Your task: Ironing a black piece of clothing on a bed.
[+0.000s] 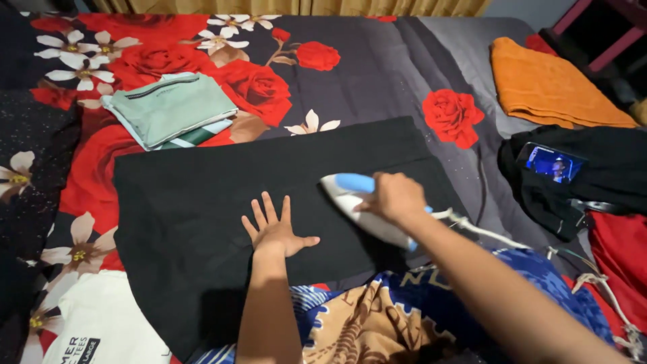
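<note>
Left hand [275, 232] flat on black cloth [202, 202]

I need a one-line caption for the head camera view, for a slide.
Right hand holds a blue-and-white iron on black cloth while the left hand presses it flat on a rose-patterned bedsheet.

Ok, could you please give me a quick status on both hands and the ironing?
Left hand flat, fingers spread, on black garment. Right hand gripping white-and-blue iron on the cloth. Iron's cord trails right, off the cloth.
</note>
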